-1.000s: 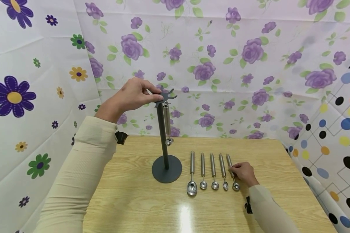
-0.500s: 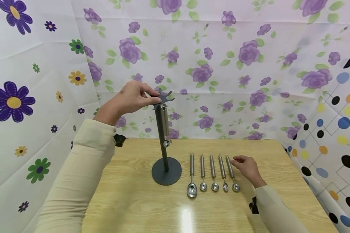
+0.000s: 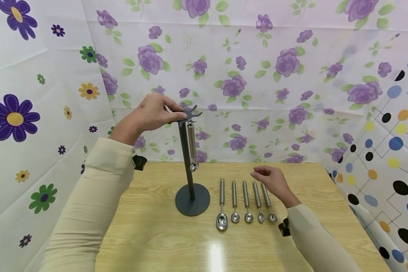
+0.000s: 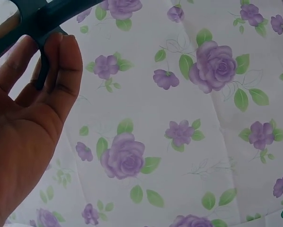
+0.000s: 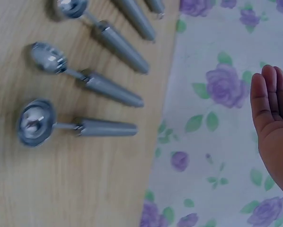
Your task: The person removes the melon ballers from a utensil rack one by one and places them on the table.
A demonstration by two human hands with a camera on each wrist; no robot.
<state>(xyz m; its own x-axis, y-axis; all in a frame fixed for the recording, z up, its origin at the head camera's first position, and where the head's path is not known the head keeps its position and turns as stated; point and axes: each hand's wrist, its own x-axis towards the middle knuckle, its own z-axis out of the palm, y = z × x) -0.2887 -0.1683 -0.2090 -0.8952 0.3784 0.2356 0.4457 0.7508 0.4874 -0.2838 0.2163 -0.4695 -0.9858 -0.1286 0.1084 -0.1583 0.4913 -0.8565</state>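
Note:
A dark grey utensil stand [image 3: 187, 162] with a hooked top rises from a round base. My left hand [image 3: 158, 112] pinches its top between thumb and fingers; in the left wrist view, fingers [image 4: 68, 66] curl by a hook arm. One metal melon baller [image 3: 192, 141] hangs upright from a hook. My right hand [image 3: 273, 183] is raised over the handle ends of the right-hand scoops, holding nothing, its fingers loosely bent. Rightmost in the row lies a small round melon baller [image 5: 103, 127]. Beside it is an oval-headed scoop [image 5: 110, 89].
Several steel scoops lie side by side on the wooden table [image 3: 149, 234], handles toward the back. A larger oval-headed scoop [image 3: 222, 200] lies leftmost, right of the stand's base. A flowered cloth [image 3: 244, 124] hangs behind the table's back edge.
My right hand has come off the rightmost melon baller's handle and moved up and left. The left hand stays at the stand's top. The tabletop scoops remain in their row.

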